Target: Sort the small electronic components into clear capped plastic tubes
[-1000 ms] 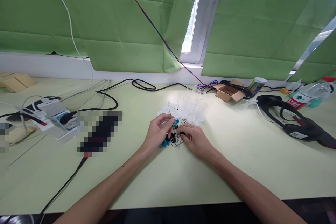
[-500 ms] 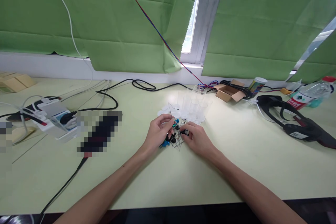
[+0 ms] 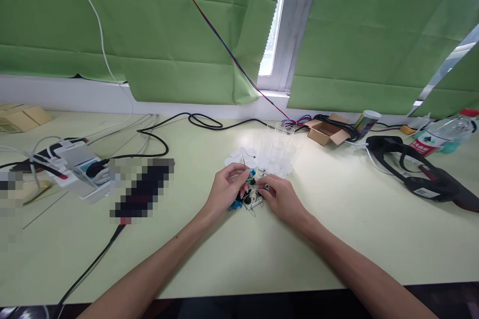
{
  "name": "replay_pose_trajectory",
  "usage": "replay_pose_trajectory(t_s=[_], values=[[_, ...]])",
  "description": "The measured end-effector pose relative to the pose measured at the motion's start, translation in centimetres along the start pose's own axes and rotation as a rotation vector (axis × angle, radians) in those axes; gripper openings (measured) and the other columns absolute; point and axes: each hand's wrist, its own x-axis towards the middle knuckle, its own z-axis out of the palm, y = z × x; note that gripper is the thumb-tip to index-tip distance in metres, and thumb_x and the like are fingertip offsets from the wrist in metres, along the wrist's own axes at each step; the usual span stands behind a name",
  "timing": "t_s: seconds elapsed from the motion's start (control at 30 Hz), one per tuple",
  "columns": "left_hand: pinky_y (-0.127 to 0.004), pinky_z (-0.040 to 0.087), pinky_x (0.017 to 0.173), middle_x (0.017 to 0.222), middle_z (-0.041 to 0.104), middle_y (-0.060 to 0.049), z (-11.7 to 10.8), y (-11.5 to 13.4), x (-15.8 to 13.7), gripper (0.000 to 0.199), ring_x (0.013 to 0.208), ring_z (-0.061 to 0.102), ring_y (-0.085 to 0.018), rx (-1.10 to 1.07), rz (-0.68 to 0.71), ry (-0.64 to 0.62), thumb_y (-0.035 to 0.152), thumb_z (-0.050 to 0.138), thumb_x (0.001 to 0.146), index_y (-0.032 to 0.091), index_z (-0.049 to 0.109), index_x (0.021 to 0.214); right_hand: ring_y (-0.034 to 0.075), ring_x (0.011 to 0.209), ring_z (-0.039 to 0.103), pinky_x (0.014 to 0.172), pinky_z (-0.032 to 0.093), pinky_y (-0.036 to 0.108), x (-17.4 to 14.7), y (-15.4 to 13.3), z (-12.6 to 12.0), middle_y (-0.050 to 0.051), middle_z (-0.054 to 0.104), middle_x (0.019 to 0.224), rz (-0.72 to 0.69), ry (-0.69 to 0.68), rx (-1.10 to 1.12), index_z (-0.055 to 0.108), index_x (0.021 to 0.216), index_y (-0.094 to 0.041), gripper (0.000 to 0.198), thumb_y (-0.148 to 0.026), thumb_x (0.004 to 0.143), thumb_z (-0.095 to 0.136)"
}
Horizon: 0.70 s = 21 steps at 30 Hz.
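Between my hands lies a small pile of electronic components (image 3: 247,200), black, blue and silver, with thin metal leads. My left hand (image 3: 226,188) is closed at the pile's left side, its thumb and forefinger pinching a component with thin bent wire leads (image 3: 243,153) that stick up toward a small dark bead. On the right side, my right hand (image 3: 283,197) has its fingers curled and closed on a small black-and-silver component (image 3: 266,187), partly hidden by the fingers. Behind the hands stand several clear plastic tubes (image 3: 277,152), with round whitish lids (image 3: 232,158) beside them.
At the back right are an open cardboard box (image 3: 325,133), a can (image 3: 366,123), a black headset-like device (image 3: 415,179) and a plastic bottle (image 3: 436,137). A power strip (image 3: 84,169) and a black cable (image 3: 164,144) lie left. Blurred squares cover a dark object (image 3: 144,192).
My right hand's fingers have shifted slightly, and the small black-and-silver component shows more clearly among them. A few leads in the pile have moved. My left hand stays almost still.
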Motion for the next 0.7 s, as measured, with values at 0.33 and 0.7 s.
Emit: replay_pose_trajectory(t_s=[0.33, 0.7], values=[[-0.023, 0.040, 0.048, 0.072, 0.061, 0.000, 0.05, 0.13, -0.12, 0.031, 0.053, 0.051, -0.010, 0.026, -0.014, -0.006, 0.042, 0.074, 0.076, 0.018, 0.064, 0.091, 0.016, 0.070, 0.058, 0.063, 0.047, 0.028, 0.15, -0.16, -0.09, 0.003, 0.066, 0.086, 0.030, 0.084, 0.085, 0.066, 0.088, -0.020, 0.013, -0.013, 0.089, 0.056], [-0.023, 0.040, 0.050, 0.060, 0.057, 0.002, -0.04, 0.04, -0.09, 0.029, 0.051, 0.048, -0.010, 0.062, -0.017, -0.025, 0.043, 0.071, 0.079, 0.018, 0.063, 0.092, 0.015, 0.061, 0.063, 0.050, 0.046, 0.027, 0.22, -0.49, -0.16, 0.004, 0.065, 0.085, 0.186, 0.079, 0.276, 0.062, 0.086, -0.020, 0.010, -0.025, 0.089, 0.054]])
